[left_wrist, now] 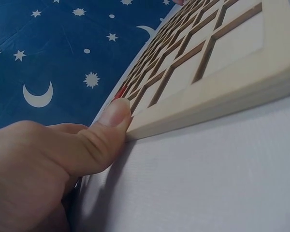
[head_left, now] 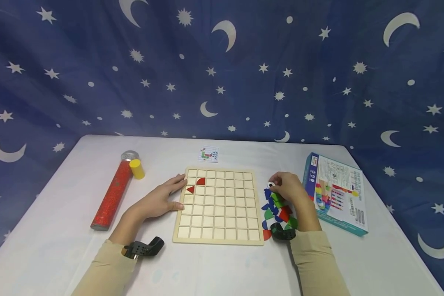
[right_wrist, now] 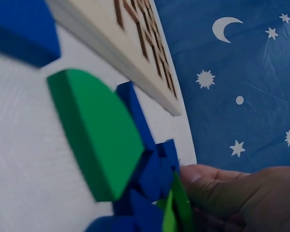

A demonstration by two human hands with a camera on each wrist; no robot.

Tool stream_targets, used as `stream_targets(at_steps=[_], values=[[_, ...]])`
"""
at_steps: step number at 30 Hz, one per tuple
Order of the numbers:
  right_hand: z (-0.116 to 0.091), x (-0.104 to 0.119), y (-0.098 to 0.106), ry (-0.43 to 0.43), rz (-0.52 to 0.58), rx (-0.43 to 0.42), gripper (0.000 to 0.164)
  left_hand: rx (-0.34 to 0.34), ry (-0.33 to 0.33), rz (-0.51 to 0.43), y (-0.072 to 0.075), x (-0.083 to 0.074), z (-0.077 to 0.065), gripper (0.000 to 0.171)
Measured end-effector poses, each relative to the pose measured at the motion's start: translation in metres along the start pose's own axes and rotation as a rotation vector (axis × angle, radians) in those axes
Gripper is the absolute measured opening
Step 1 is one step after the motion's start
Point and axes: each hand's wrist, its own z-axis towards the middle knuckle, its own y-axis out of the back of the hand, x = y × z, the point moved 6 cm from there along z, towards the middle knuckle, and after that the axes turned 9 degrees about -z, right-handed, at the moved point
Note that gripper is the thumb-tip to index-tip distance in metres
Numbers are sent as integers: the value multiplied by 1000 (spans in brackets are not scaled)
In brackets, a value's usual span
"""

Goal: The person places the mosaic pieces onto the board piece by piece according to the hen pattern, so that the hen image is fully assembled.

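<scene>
red tube (head_left: 112,195) is lying leftmost on the counter (head_left: 207,271); a left hand (head_left: 157,200) is resting released fingers against a wooden grid board (head_left: 219,211); right of it, a right hand (head_left: 289,187) is touching a white disc (head_left: 270,185) by coloured pieces (head_left: 277,200), its fingers' grip unclear.

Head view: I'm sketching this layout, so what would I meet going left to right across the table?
Red glittery tube → left hand → wooden grid board → loose coloured pieces → printed box.
</scene>
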Motion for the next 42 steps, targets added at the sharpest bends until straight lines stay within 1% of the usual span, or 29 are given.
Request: stream_targets(at_steps=[5, 9, 15, 21, 29, 31, 34, 36, 39, 42], values=[[3, 1, 0, 39, -8, -29, 22, 2, -5, 3, 1, -2, 0, 85], [6, 1, -2, 48, 3, -38, 24, 3, 2, -16, 1, -3, 0, 84], [9, 0, -6, 65, 25, -30, 26, 4, 2, -17, 1, -2, 0, 84], [12, -2, -9, 79, 46, -32, 24, 7, -5, -17, 2, -1, 0, 84], [11, -4, -7, 106, 34, -18, 23, 0, -24, -19, 1, -2, 0, 83], [10, -3, -5, 112, 28, -18, 22, 3, -10, -32, 0, -1, 0, 83], [8, 1, -3, 121, 18, -23, 23, 11, 9, -38, -2, 0, 1, 83], [6, 5, -1, 132, 2, -42, 24, 10, 16, -42, -2, 1, 1, 83], [3, 16, 0, 166, -14, -82, 24, -4, 1, -30, -1, 1, 2, 83], [-2, 29, -2, 212, -16, -112, 24, -3, -5, -27, 0, 1, 2, 83]])
